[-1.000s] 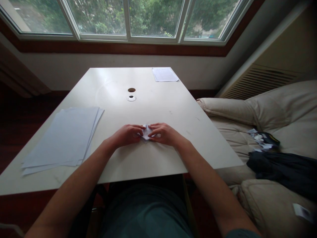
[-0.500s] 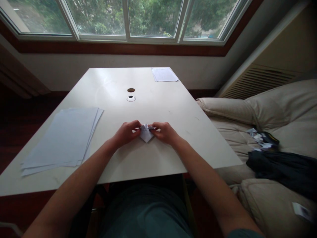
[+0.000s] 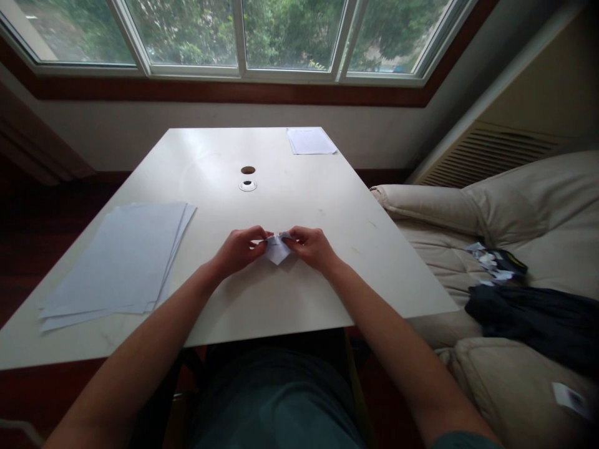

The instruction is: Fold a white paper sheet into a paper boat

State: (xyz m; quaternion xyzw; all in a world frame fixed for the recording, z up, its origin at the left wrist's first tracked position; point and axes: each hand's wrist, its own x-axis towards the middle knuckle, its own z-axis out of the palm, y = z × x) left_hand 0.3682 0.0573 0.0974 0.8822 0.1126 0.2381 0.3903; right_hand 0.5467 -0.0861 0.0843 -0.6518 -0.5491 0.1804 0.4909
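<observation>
The left hand [image 3: 246, 245] and right hand [image 3: 312, 247] have their fingers [image 3: 258, 251] clamped on opposite sides of 1 small folded paper [image 3: 277, 252], over the near part of the tabletop [image 3: 276, 305]. Stacked sheets [image 3: 124, 259] lie to the left.

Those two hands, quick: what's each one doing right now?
Left hand: closed, pinching the left side of the folded paper.
Right hand: closed, pinching its right side.

White table [image 3: 393, 274] bearing large paper stack [image 3: 121, 259], smaller sheets [image 3: 312, 141], white ring [image 3: 254, 186].
</observation>
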